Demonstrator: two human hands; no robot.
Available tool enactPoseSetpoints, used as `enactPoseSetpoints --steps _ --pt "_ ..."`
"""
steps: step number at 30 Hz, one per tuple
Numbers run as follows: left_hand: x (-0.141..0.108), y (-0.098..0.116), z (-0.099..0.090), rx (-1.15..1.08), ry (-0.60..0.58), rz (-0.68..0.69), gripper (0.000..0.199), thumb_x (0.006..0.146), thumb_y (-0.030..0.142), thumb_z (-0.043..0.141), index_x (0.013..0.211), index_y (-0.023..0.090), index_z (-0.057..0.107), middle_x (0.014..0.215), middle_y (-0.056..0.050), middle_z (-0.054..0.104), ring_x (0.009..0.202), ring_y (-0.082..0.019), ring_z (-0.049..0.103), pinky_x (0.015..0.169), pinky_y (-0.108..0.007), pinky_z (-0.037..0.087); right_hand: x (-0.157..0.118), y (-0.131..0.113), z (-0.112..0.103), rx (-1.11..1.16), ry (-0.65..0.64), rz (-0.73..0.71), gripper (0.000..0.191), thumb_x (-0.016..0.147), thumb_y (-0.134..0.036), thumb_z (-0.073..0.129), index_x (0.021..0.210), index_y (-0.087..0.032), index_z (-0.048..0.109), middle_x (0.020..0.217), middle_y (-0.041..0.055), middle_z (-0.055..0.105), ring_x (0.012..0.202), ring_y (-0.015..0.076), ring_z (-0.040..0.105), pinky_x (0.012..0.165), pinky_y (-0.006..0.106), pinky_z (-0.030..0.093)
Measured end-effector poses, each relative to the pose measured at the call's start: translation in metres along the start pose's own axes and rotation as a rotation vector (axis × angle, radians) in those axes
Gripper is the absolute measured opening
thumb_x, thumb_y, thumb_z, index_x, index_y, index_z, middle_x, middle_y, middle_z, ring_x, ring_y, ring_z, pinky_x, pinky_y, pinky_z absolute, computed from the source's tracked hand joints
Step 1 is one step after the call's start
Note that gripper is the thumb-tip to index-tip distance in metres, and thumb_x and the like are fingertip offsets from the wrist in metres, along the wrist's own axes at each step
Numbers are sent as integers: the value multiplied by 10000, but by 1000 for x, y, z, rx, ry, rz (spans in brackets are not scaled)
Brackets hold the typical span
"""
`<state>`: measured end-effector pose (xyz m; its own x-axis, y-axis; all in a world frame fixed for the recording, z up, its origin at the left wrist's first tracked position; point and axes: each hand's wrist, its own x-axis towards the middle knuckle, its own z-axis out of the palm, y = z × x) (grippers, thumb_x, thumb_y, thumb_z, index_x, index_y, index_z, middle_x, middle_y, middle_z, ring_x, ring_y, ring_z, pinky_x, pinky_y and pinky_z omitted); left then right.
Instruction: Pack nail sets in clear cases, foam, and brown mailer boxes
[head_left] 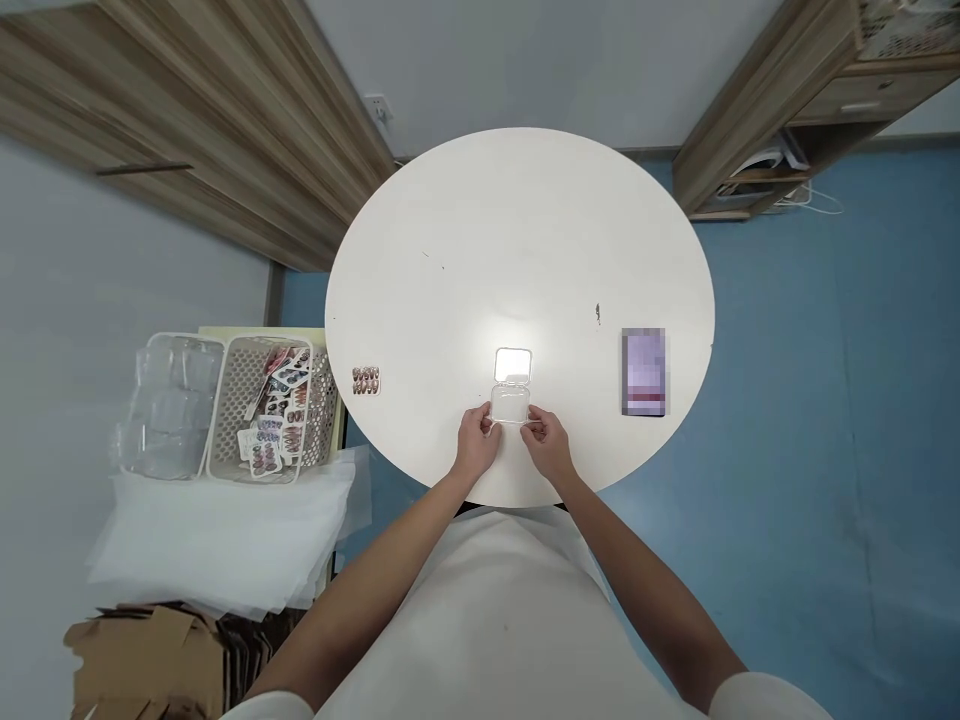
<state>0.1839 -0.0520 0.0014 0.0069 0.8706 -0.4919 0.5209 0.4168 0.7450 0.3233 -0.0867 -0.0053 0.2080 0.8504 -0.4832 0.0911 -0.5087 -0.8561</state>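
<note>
A small clear plastic case (510, 404) lies open on the white table (525, 220), its lid tilted back on the far side and shining with reflected light. My left hand (476, 440) pinches the near left corner of the case. On the opposite side, my right hand (546, 440) grips the near right corner, fingers closed on the edge. The case's tray looks see-through, with no object visible in it. To the left on the table rests a card of brown press-on nails (366, 381), touched by neither hand.
A purple pixelated item (643, 372) lies on the table's right. Left of the table are a white basket (319, 410) of nail cards, a basket of clear cases (171, 410), white sheets (225, 535) and flattened cardboard (150, 660). Wooden cabinets stand behind.
</note>
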Motion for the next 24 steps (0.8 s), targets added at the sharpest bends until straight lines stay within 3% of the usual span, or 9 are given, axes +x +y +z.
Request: enactPoseSetpoints --steps 13,19,24 --pt "-14 -10 12 46 55 121 551 759 154 476 1292 189 341 1092 -88 399 943 -158 458 863 -320 412 1 2 2 -89 -14 -65 382 753 -245 486 1135 -222 479 1002 69 508 815 152 545 737 319 495" --pt "-7 -7 4 44 -59 90 631 743 170 489 1326 201 251 1103 -84 373 966 -166 451 874 -347 409 2 5 3 -106 8 -74 395 743 -255 486 1135 -211 479 996 59 515 798 145 549 741 331 495" --pt "-11 -7 -3 31 -172 3 765 722 230 524 1360 175 106 1231 -124 299 1017 -180 440 869 -337 408 0 5 9 -182 33 -77 467 731 -279 486 1187 -196 432 1055 79 492 878 169 542 776 347 482"
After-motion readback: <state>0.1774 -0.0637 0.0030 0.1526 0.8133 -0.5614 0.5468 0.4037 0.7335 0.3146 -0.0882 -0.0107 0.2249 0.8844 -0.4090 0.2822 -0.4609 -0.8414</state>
